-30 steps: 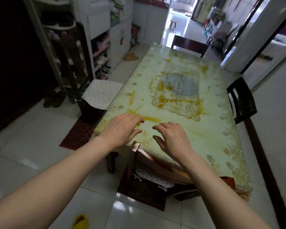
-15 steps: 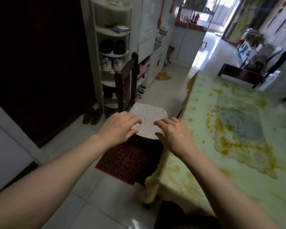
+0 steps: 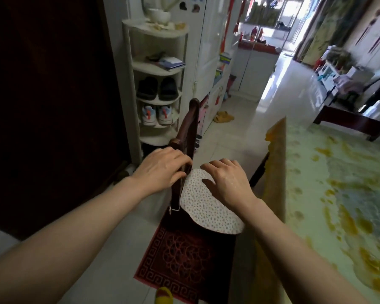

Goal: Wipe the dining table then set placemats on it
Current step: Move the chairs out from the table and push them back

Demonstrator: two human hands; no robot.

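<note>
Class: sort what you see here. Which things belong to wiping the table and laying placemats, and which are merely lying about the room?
Belong to the job:
dining table
spotted white mat on the chair seat, probably a placemat
left hand, open
right hand, open, above the mat

Just lying about:
chair
shoe shelf
white trainers
red rug

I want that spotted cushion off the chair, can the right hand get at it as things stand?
Probably yes. The right hand hovers open right over the spotted cushion on the chair, with nothing between them; the left hand is at the chair back, off to the side.
</note>
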